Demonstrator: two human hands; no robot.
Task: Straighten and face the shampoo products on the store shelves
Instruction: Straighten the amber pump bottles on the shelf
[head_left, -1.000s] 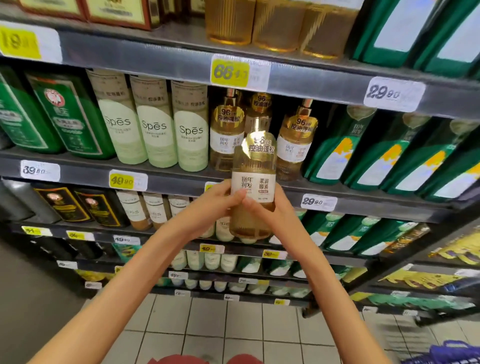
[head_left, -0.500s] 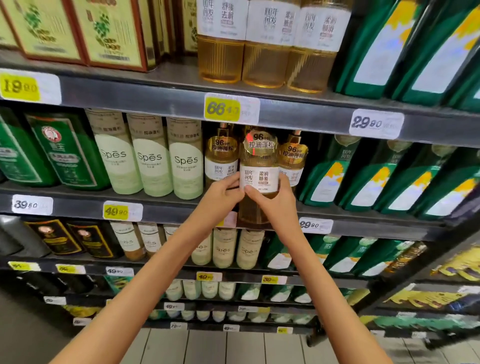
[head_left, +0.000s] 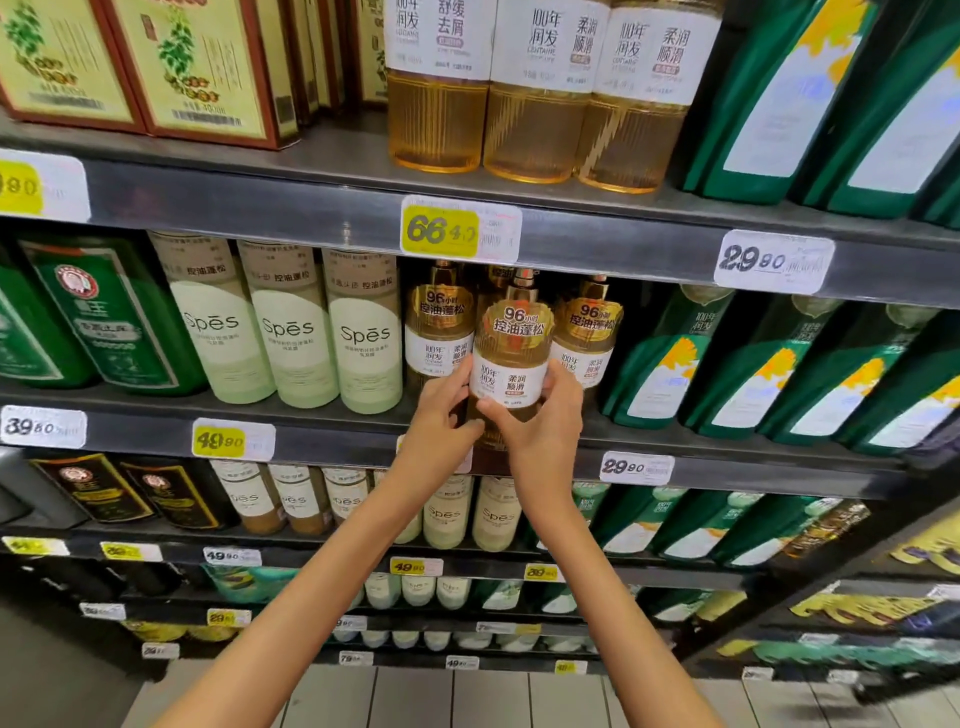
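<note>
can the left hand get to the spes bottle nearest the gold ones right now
Probably yes, once it lets go. The left hand grips the amber bottle along with the right hand. The Spes bottle stands at the shelf front close beside that hand, with nothing in front.

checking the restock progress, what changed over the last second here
The amber shampoo bottle rose and moved in toward the shelf, into the gap between the two amber bottles standing there; its base still overlaps that shelf's front edge. Nothing was let go: left grip and right grip hold it as before, label facing out. The Spes bottles stayed put.
</note>
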